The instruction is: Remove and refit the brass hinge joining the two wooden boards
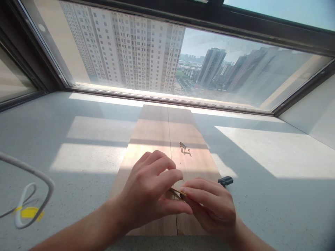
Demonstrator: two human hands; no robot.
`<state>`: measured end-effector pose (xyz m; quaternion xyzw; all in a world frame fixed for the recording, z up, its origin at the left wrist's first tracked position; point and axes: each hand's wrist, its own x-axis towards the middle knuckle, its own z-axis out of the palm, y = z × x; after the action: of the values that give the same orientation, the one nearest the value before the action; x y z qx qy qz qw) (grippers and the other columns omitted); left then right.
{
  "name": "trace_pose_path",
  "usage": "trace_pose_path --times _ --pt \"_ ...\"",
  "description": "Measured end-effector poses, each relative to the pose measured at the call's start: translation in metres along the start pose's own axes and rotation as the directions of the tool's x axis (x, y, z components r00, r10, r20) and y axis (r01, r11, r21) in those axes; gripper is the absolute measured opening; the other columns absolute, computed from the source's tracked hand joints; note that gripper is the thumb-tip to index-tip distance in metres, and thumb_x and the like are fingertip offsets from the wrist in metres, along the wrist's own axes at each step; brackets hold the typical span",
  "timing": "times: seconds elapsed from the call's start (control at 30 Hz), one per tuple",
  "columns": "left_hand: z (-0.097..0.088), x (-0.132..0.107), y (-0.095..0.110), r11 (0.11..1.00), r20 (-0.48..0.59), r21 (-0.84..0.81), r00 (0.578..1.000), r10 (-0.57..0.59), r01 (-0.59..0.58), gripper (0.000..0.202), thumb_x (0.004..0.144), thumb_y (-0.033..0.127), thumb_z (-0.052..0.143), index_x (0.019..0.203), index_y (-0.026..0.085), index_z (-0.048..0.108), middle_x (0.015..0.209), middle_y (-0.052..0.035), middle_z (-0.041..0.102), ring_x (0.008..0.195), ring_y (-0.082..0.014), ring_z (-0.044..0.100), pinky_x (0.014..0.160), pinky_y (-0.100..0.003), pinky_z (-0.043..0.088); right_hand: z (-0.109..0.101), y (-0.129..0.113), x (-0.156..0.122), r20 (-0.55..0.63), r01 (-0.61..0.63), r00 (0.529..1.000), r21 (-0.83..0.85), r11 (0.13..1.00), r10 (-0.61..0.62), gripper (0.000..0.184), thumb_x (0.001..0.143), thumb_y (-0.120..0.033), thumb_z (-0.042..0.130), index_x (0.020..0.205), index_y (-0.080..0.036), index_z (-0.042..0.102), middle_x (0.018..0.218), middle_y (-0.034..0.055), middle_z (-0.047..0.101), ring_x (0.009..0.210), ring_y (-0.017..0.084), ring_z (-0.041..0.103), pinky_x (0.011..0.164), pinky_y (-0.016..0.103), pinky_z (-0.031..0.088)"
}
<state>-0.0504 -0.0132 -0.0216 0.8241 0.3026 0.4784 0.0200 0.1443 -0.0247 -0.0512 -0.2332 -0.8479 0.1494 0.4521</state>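
Note:
Close to the near end of two wooden boards, my right hand [213, 204] pinches a thin brass-coloured hinge [178, 192]. The hinge's two narrow leaves stand slightly apart, like a V. My left hand [154, 188] curves around its other end, the index finger above and the thumb below; the exact contact is partly hidden. Beneath my hands lie the left board [149, 127] and the right board [183, 127], side by side with a narrow seam between them. Several small brass-coloured screws [184, 149] rest loose on the right board, beyond my fingers. Small dark marks show on its surface nearby.
A black handle [225, 181] lies by the right board's edge, partly hidden by my right hand. A white cable [34, 170] loops at the left over a yellow item [30, 212]. The speckled pale counter [86, 157] runs back to a dark window frame [167, 99].

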Motion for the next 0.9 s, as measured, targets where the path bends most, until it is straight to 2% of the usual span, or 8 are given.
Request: trace_pose_path --times 0.2,0.33,0.47,0.63,0.9 --pt "-0.0004 -0.0024 0.0038 0.999 0.029 -0.026 0.999 -0.030 0.030 0.039 0.067 0.049 0.076 0.078 0.016 0.060 0.072 -0.0030 0.060 0.069 -0.0165 0.049 0.063 -0.032 0.041 -0.0043 0.0010 -0.0001 0.046 0.011 0.999 -0.006 1.000 -0.011 0.031 0.076 -0.001 0.061 0.103 -0.015 0.063 0.084 0.0089 0.068 0.071 0.016 0.062 0.058 0.028 0.049" --pt "-0.0004 -0.0022 0.0060 0.998 0.022 -0.009 0.998 -0.060 0.060 0.041 0.062 0.040 0.082 0.085 0.016 0.057 0.080 -0.0047 0.060 0.074 -0.0184 0.051 0.064 -0.033 0.043 -0.0049 -0.0015 0.0016 0.013 -0.009 1.000 -0.033 0.999 0.010 0.028 0.075 -0.001 0.061 0.099 -0.015 0.063 0.080 0.0083 0.068 0.069 0.015 0.062 0.058 0.027 0.049" --pt "0.0006 -0.0020 0.0048 0.993 -0.010 0.019 0.993 -0.116 0.116 0.048 0.063 0.038 0.081 0.096 0.016 0.053 0.089 -0.0071 0.059 0.083 -0.0214 0.052 0.069 -0.036 0.045 -0.0028 -0.0029 0.0029 -0.057 -0.080 0.995 -0.061 0.995 0.077 0.024 0.072 0.001 0.063 0.090 -0.016 0.062 0.076 0.0066 0.066 0.065 0.014 0.061 0.055 0.026 0.047" --pt "0.0037 -0.0007 -0.0006 0.977 -0.014 0.026 0.977 -0.211 0.211 0.041 0.066 0.034 0.079 0.088 0.018 0.049 0.085 -0.0051 0.057 0.081 -0.0205 0.051 0.068 -0.036 0.045 0.0013 -0.0028 0.0037 -0.148 -0.161 0.977 -0.060 0.985 0.151 0.020 0.072 0.002 0.062 0.080 -0.016 0.061 0.070 0.0042 0.063 0.061 0.013 0.059 0.052 0.024 0.045" --pt "0.0045 -0.0014 0.0032 0.968 0.003 -0.004 0.968 -0.253 0.253 0.036 0.063 0.020 0.076 0.085 0.018 0.049 0.085 -0.0032 0.054 0.081 -0.0189 0.049 0.068 -0.034 0.044 0.0040 -0.0035 0.0036 -0.156 -0.191 0.971 -0.068 0.979 0.178 0.018 0.072 0.001 0.062 0.077 -0.017 0.060 0.066 0.0021 0.060 0.057 0.011 0.057 0.050 0.023 0.042"
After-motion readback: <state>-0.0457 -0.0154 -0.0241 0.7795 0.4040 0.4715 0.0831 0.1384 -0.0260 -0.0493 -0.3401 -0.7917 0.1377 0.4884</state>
